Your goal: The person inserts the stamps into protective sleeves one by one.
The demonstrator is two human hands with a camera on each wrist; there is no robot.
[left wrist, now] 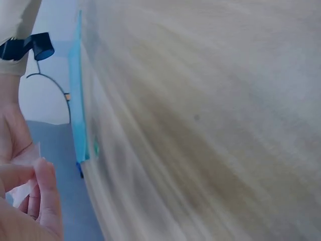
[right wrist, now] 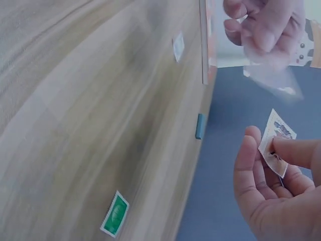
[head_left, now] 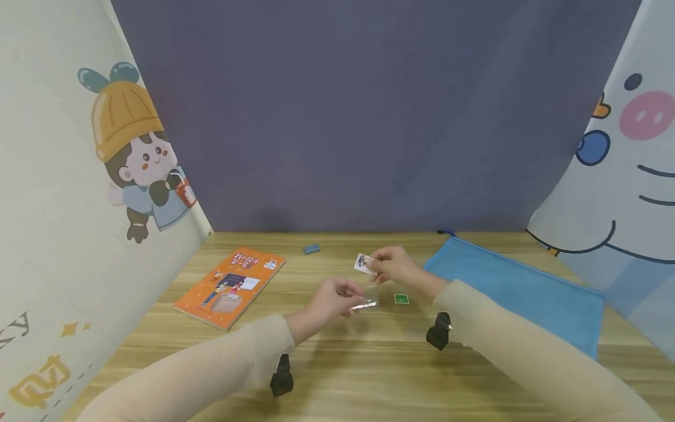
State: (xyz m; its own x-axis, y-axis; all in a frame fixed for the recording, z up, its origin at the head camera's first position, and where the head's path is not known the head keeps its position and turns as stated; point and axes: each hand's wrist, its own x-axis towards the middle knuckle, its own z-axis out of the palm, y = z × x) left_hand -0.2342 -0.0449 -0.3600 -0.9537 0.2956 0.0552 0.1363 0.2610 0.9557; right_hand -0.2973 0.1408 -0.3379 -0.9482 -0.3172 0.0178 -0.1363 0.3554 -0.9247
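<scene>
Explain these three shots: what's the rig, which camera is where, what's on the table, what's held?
There's no robot: these are a person's two bare hands. The wide picture comes from a camera worn on the head, looking forward and down. The two smaller ones come from cameras on the left and right wrists.

On the table lie a book, a blue block, a green stamp and a pouch. The right wrist view also shows a small pale piece.

The left hand pinches some clear plastic; the right hand holds a white stamp.
</scene>
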